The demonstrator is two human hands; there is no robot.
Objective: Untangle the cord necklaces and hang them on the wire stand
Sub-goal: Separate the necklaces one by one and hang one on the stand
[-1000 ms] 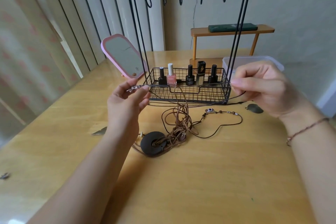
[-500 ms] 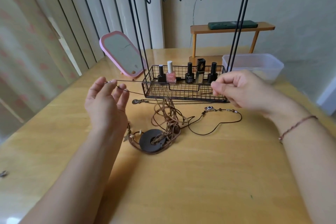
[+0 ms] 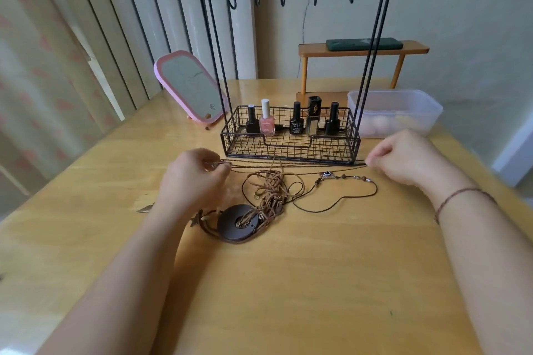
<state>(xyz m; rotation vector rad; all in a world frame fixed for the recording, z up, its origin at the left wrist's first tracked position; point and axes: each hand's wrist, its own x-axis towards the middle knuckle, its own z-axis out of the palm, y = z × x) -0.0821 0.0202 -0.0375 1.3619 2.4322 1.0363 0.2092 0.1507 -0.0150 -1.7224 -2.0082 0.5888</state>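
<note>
Cord necklaces (image 3: 268,196): brown tangle, dark disc pendant (image 3: 237,223)

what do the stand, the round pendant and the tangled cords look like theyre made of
Wire stand: thin black rods and mesh, likely painted metal with a matte look. Round pendant: dark brown disc with a dull sheen, possibly wood or stone. Tangled cords: flat tan-brown strands, seemingly leather or waxed cord.

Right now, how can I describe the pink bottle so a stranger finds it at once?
Find the black wire stand on the wooden table. In its basket stands a row of small bottles; the pink bottle, second from left, alone has a white cap.
</note>
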